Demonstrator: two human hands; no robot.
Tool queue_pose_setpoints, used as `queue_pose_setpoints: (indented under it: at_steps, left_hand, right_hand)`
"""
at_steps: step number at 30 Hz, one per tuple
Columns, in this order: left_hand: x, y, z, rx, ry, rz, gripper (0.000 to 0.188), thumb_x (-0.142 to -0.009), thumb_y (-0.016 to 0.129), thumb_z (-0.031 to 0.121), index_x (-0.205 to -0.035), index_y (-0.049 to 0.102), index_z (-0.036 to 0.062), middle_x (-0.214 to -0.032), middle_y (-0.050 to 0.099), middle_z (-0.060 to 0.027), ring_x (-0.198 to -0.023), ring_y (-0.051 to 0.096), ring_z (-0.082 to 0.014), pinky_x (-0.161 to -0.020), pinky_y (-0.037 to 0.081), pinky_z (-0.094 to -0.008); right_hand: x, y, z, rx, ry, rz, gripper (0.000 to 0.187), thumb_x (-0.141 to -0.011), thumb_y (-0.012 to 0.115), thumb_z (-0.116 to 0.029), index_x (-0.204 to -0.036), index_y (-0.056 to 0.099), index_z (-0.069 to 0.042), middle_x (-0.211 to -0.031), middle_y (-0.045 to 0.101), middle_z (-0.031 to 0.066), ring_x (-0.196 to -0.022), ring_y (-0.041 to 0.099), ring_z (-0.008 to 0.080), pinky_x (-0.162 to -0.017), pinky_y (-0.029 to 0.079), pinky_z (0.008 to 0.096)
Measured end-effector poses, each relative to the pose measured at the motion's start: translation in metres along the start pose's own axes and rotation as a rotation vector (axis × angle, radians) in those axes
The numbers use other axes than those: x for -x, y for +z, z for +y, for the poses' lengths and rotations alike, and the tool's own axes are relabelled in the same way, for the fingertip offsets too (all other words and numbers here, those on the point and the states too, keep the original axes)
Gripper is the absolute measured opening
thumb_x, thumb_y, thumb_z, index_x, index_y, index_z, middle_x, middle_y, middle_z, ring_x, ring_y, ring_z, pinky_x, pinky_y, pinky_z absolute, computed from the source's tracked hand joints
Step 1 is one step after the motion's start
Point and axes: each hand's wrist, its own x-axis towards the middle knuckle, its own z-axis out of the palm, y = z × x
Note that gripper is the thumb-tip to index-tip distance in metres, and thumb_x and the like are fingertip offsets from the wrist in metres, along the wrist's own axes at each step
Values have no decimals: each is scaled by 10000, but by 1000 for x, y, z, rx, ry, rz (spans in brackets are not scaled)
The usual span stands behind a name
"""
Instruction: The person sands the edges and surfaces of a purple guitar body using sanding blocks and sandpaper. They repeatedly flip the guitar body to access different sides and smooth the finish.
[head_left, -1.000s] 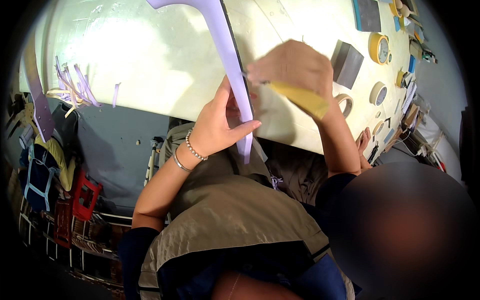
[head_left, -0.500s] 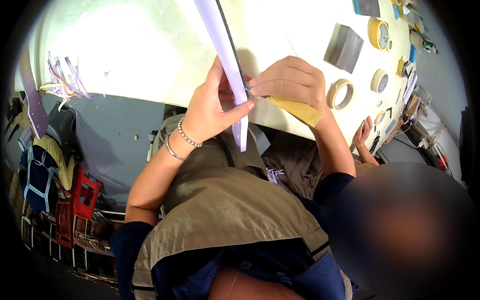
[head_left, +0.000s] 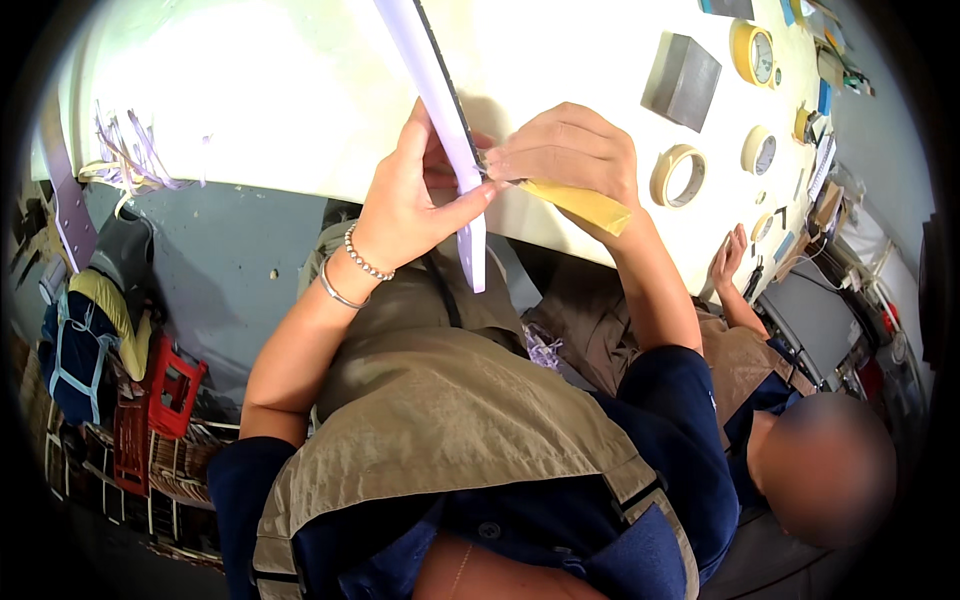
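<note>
My left hand [head_left: 405,205] is closed around a long lilac strap [head_left: 437,95] with a dark edge, thumb pressed on its near face. The strap stands steeply in front of me, its pale lower end below my hand and its upper end running out of the picture. My right hand [head_left: 570,155] pinches a thin tool with a flat yellow handle [head_left: 580,203], which sticks out below the fingers toward the right. The tool's tip meets the dark edge of the strap beside my left thumb; fingers partly hide it, and I cannot tell its kind.
On the cream table [head_left: 300,130] stand a grey block [head_left: 684,85] and several tape rolls [head_left: 680,177] to the right. Lilac offcuts [head_left: 140,155] hang at the left edge. A co-worker's hand [head_left: 730,258] rests on the table at right. A red crate [head_left: 175,385] is low left.
Both hands, the strap and the tool sit slightly farther left and higher in view, still in the same grip. The co-worker's head has moved back from my right shoulder.
</note>
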Motion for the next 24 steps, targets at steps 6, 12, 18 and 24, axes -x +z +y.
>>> queue_pose_setpoints:
  at_steps: [6,12,18,24]
  left_hand:
    - [-3,-1,4,-2,-77,-24,896,-749,725,74,-1422,135,25,-1089,592,-138,-917,633,-196,-807,545,-332]
    - [-13,-9,17,135,-154,4,801,-814,627,-6,-1447,140,69,-1106,562,-144,-940,623,-225,-834,522,-333]
    - [-60,-32,45,146,-53,185,569,-881,603,132,-1347,312,-15,-1042,608,-148,-885,654,-224,-742,533,-271]
    - [-91,-37,71,375,-76,406,516,-887,580,355,-1223,459,-17,-1034,617,-156,-884,658,-250,-743,537,-294]
  right_hand:
    - [18,-7,1,-137,139,-2,121,-684,694,-73,-796,671,-36,-782,674,57,-726,629,183,-624,504,259]
    - [20,-7,20,-424,590,479,182,-729,729,-54,-907,700,-70,-748,637,22,-662,591,144,-598,461,222]
    - [23,-20,12,150,538,314,335,-764,670,2,-1071,669,-132,-679,602,51,-559,565,143,-515,447,228]
    - [8,-17,11,-593,595,186,961,-600,853,-178,-1389,317,-58,-1350,391,131,-1144,485,223,-942,445,352]
